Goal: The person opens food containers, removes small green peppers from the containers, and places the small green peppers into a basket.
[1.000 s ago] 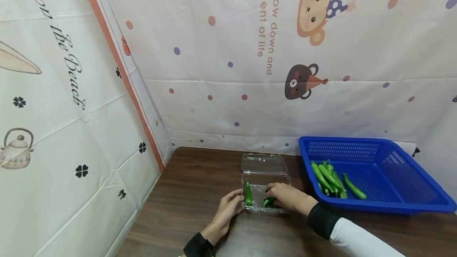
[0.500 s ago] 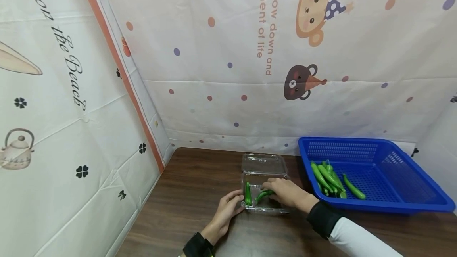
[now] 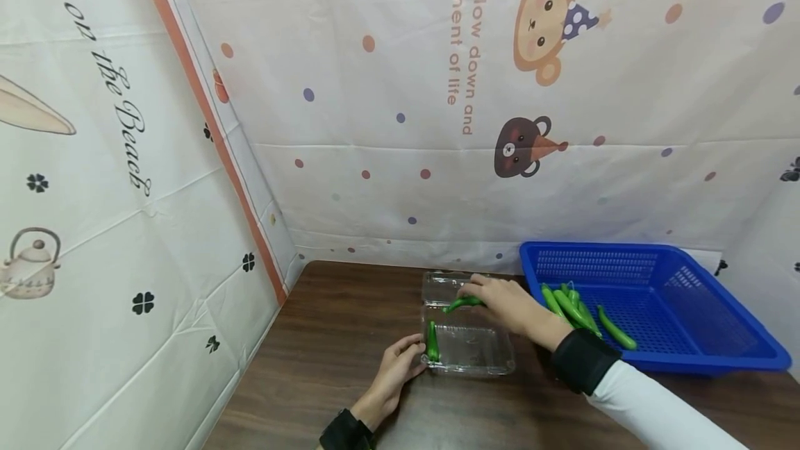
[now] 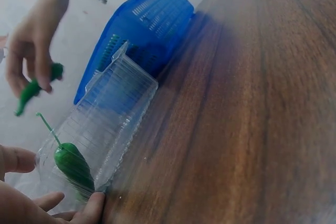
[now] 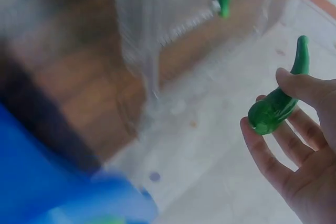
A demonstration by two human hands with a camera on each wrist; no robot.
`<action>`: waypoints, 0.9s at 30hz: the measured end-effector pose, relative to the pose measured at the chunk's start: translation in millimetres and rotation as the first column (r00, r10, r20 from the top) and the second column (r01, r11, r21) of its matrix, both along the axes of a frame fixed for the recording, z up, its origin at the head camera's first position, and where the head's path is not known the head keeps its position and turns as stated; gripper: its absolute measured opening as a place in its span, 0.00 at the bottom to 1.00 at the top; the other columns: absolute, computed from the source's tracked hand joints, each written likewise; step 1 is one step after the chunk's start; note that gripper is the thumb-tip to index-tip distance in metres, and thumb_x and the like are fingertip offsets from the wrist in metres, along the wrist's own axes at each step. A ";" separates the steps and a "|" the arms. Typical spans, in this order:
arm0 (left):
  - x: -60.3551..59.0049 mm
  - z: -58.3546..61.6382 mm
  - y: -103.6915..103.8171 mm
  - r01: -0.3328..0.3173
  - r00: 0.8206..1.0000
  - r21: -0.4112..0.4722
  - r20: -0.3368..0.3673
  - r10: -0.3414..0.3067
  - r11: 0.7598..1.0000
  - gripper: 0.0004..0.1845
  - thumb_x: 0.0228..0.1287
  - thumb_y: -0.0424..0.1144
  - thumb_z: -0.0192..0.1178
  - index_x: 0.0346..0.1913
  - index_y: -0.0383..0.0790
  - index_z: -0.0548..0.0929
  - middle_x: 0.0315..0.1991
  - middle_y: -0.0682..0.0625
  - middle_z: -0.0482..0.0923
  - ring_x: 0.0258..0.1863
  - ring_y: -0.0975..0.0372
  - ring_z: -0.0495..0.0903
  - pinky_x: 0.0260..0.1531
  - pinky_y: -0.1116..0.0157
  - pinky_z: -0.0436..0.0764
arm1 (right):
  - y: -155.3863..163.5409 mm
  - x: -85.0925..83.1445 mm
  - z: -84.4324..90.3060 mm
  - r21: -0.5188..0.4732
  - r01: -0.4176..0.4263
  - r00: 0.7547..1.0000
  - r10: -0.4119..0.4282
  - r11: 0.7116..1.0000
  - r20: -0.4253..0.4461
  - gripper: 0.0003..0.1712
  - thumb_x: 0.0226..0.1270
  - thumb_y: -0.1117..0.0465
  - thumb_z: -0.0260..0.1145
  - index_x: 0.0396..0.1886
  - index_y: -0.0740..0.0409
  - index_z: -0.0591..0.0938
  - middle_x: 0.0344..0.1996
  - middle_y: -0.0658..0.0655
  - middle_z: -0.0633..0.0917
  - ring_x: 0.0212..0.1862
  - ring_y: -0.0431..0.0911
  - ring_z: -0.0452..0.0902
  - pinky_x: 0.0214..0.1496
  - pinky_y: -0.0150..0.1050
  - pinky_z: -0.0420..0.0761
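Observation:
My right hand [image 3: 503, 303] pinches a green chili pepper [image 3: 461, 303] between thumb and fingers, raised over the hinge side of a clear plastic clamshell container [image 3: 476, 350]. In the right wrist view the held pepper [image 5: 270, 111] is clear of every surface. With thumb and fingers, my left hand [image 3: 395, 369] grips the container's near left corner. Inside, along the left wall, lies another green chili pepper [image 3: 432, 342], its stem rising toward the hinge in the left wrist view. The container's lid [image 3: 440, 287] is folded back, partly hidden behind my right hand.
To the right stands a blue plastic basket [image 3: 687, 361] with several green chili peppers [image 3: 571, 307] at its left side, partly covered by my right forearm. The wooden table [image 3: 337, 318] meets printed cloth walls at the back and left.
My right hand has lifted the pepper from the container's floor and moved it up toward the lid. My left hand keeps its place at the corner.

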State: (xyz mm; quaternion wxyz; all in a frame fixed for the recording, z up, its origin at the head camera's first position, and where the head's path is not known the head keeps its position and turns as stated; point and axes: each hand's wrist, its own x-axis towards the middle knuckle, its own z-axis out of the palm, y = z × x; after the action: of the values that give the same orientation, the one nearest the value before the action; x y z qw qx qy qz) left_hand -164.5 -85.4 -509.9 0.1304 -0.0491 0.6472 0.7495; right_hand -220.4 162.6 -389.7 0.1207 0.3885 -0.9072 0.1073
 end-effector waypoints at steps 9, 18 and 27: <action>-0.5 0.7 -0.3 0.007 1.000 0.000 -0.002 -0.007 1.000 0.27 0.73 0.39 0.57 0.69 0.27 0.72 0.69 0.32 0.69 0.68 0.46 0.74 0.62 0.50 0.84 | 13.2 -15.3 53.1 -0.190 0.045 0.974 -0.086 0.981 -0.210 0.21 0.64 0.64 0.74 0.57 0.52 0.84 0.46 0.56 0.86 0.35 0.47 0.85 0.29 0.38 0.85; 0.0 0.6 -1.0 0.011 1.000 0.008 -0.001 -0.011 1.000 0.27 0.73 0.39 0.58 0.69 0.27 0.72 0.68 0.32 0.70 0.68 0.46 0.74 0.62 0.51 0.84 | 37.6 -14.5 86.5 -0.330 0.143 0.926 -0.244 0.933 -0.288 0.21 0.61 0.67 0.76 0.55 0.56 0.84 0.43 0.62 0.86 0.31 0.51 0.85 0.25 0.46 0.85; -0.3 1.3 -0.7 0.009 1.000 0.010 0.000 -0.009 1.000 0.27 0.72 0.39 0.58 0.68 0.28 0.73 0.68 0.33 0.70 0.67 0.48 0.75 0.61 0.51 0.85 | 68.7 -9.7 83.6 -0.457 0.339 0.863 -0.466 0.822 -0.196 0.19 0.64 0.68 0.73 0.55 0.60 0.82 0.43 0.66 0.84 0.32 0.58 0.83 0.23 0.53 0.82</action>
State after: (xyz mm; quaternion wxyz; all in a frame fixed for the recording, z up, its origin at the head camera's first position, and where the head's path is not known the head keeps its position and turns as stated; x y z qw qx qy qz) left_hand -164.9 -86.1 -508.6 0.1338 -0.0457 0.6436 0.7522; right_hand -230.1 231.3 -306.1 0.3549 0.1636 -0.8973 0.2055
